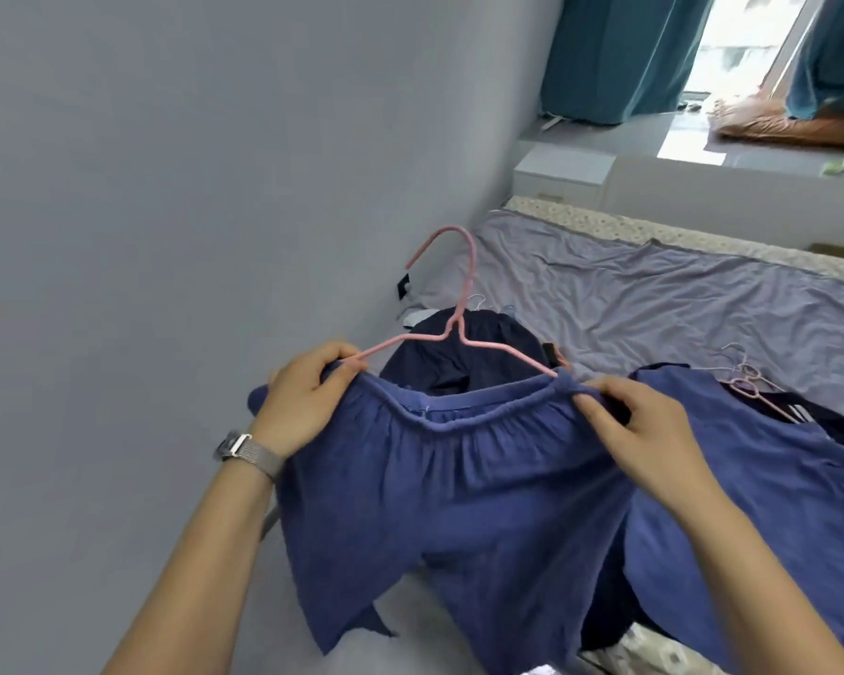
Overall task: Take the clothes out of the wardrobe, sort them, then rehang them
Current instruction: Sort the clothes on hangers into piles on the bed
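A pair of blue trousers (459, 504) with an elastic waistband hangs in front of me from a pink wire hanger (459, 304). My left hand (303, 397) grips the left end of the waistband where it meets the hanger's arm. My right hand (629, 421) pinches the right end of the waistband at the hanger's other arm. The hanger's hook points up and away from me. A dark navy garment (459, 353) lies on the bed behind the hanger. Another blue garment (751, 455) lies at the right with more hangers (746, 382) on it.
The bed (678, 304) with a grey-lilac sheet stretches ahead and right. A plain grey wall (191, 187) fills the left. A white cabinet (561, 172), teal curtains (620, 56) and a window ledge stand at the far end.
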`<act>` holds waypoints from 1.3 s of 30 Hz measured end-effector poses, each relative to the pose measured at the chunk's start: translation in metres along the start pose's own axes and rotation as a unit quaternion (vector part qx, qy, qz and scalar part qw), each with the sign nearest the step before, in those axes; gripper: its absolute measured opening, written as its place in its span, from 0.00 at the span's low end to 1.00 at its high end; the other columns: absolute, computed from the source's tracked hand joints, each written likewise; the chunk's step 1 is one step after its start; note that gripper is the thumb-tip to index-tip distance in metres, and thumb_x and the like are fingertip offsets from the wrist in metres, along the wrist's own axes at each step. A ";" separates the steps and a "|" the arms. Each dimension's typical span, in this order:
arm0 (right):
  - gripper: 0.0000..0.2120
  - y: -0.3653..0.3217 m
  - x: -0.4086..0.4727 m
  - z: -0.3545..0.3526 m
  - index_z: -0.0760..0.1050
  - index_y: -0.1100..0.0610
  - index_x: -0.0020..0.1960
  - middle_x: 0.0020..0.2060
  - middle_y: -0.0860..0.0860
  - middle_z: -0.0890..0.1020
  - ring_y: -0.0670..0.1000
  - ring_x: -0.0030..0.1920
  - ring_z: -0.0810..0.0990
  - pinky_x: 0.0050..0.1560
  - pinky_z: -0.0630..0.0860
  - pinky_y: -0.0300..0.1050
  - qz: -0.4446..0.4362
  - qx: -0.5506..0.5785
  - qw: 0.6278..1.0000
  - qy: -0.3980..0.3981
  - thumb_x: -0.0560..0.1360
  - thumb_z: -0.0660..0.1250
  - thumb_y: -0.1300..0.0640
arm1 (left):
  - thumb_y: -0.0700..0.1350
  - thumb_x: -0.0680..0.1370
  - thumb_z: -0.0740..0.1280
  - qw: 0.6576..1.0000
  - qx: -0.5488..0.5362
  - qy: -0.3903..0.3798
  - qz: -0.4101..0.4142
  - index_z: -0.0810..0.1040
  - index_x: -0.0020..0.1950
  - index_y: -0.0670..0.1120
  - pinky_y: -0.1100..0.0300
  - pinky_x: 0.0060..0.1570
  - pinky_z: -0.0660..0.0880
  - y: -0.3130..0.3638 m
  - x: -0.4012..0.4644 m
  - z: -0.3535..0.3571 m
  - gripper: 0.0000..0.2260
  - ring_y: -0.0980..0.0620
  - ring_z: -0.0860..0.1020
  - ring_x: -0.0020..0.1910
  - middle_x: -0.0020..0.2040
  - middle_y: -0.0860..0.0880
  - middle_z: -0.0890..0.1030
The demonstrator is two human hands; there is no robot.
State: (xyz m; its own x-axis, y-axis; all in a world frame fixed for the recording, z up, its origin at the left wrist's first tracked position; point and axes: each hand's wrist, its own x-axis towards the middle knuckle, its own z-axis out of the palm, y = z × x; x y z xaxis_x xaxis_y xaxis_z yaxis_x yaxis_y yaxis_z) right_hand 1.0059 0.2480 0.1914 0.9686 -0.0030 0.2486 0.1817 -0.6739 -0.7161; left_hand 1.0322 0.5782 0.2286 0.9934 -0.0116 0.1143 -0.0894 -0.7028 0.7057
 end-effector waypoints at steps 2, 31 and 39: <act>0.05 0.001 0.024 -0.004 0.78 0.51 0.43 0.36 0.45 0.80 0.47 0.40 0.77 0.40 0.66 0.38 0.009 -0.033 0.999 0.019 0.75 0.68 0.60 | 0.60 0.73 0.57 1.000 -0.006 -0.007 0.013 0.75 0.41 0.61 0.46 0.60 0.70 0.006 0.035 0.000 0.09 0.60 0.77 0.44 0.39 0.64 0.79; 0.18 0.185 0.267 0.171 0.74 0.62 0.63 0.59 0.56 0.78 0.56 0.61 0.75 0.55 0.64 0.35 0.332 -0.079 0.940 0.006 0.73 0.66 0.64 | 0.51 0.78 0.61 0.972 0.036 -0.224 0.067 0.74 0.43 0.56 0.51 0.60 0.65 -0.157 0.461 0.224 0.05 0.52 0.77 0.51 0.45 0.56 0.80; 0.17 0.254 0.281 0.249 0.74 0.59 0.63 0.59 0.54 0.78 0.52 0.59 0.75 0.56 0.65 0.33 0.384 -0.051 0.920 -0.065 0.74 0.63 0.65 | 0.45 0.77 0.65 0.967 0.089 -0.231 0.066 0.75 0.55 0.46 0.49 0.54 0.67 -0.224 0.518 0.346 0.08 0.39 0.76 0.54 0.52 0.43 0.80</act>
State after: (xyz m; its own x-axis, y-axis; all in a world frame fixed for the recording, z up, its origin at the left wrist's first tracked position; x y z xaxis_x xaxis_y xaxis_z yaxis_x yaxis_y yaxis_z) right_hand 1.3667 0.2593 -0.0830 0.8184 -0.4225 -0.3895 -0.5743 -0.5763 -0.5814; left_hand 1.5915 0.4831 -0.1123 0.9039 -0.3976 -0.1578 -0.2455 -0.7842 0.5699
